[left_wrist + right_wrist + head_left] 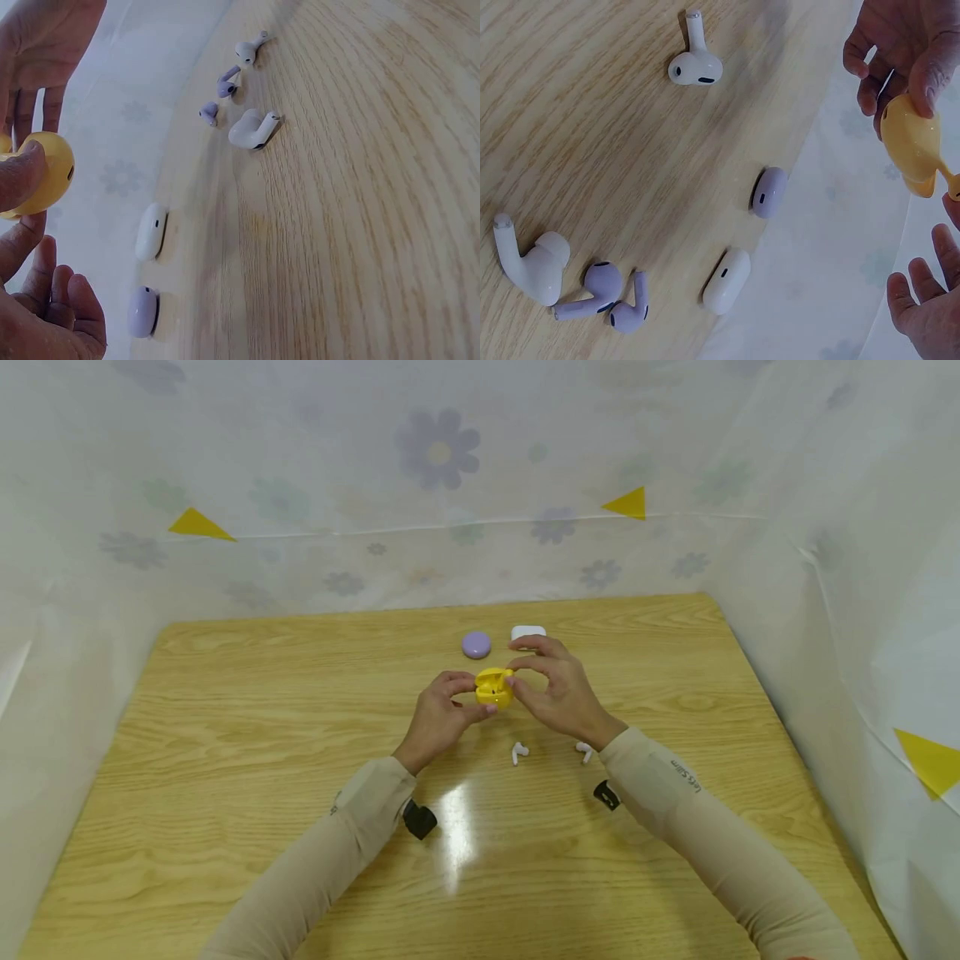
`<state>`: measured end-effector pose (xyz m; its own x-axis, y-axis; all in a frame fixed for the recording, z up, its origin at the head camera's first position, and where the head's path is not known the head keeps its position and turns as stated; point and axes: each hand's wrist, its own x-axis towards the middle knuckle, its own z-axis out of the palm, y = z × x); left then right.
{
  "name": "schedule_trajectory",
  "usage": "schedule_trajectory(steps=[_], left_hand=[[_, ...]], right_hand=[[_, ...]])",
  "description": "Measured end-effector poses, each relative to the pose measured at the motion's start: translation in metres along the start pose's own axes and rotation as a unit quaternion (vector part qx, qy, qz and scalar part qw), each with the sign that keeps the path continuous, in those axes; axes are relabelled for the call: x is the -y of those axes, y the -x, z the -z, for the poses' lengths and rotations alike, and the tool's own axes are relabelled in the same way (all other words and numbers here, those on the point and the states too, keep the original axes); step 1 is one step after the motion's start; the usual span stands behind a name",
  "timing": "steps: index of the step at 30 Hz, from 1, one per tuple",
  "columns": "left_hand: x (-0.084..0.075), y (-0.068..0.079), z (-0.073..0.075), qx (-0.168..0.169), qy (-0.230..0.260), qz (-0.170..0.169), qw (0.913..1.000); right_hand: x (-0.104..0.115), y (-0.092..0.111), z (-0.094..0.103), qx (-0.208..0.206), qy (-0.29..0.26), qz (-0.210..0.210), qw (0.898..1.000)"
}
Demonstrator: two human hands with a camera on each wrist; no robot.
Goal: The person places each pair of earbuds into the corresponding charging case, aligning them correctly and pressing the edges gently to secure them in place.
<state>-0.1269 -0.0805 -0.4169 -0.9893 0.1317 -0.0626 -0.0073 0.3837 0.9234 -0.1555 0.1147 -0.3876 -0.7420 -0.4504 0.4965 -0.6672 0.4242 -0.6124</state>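
Observation:
My left hand (442,710) holds a yellow earbud case (492,697) above the table, its lid raised. The left thumb presses on the case's rounded side in the left wrist view. My right hand (558,689) is at the case's right side, pinching a small yellow earbud (954,186) at the case's edge. Part of that earbud is cut off by the right wrist view's border. Below the hands lie two white earbuds (519,752), apart from each other. Two purple earbuds (592,292) lie close together, hidden in the head view.
Behind the hands, a round purple case (476,645) and a white case (528,632) rest on the wooden table (262,735), both closed. A flower-patterned sheet (345,468) hangs behind the table and along its sides.

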Motion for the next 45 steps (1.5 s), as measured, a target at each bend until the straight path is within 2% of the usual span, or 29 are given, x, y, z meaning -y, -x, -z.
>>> schedule_trajectory(steps=[10,19,25,34,45], left_hand=[[0.0002,0.0004,0.0010,-0.003,0.004,0.004,1.0000],[0.0011,0.0002,0.0014,-0.004,0.006,0.007,0.9999],[0.0021,0.0000,0.0012,-0.004,0.007,0.009,0.9999],[0.0014,0.0000,0.0008,-0.004,0.013,0.014,0.9998],[0.0021,-0.0006,0.0011,-0.005,0.008,0.006,0.9999]], right_hand=[[0.0026,0.0016,0.0000,0.023,0.011,0.011,1.000],[0.0007,0.0032,0.0003,0.062,0.021,0.020,0.998],[-0.0005,0.0033,0.0007,0.066,0.024,0.024,0.997],[-0.0005,0.0018,0.0023,0.084,0.023,0.007,0.996],[-0.0003,0.0000,0.0031,0.089,0.027,0.009,0.996]])
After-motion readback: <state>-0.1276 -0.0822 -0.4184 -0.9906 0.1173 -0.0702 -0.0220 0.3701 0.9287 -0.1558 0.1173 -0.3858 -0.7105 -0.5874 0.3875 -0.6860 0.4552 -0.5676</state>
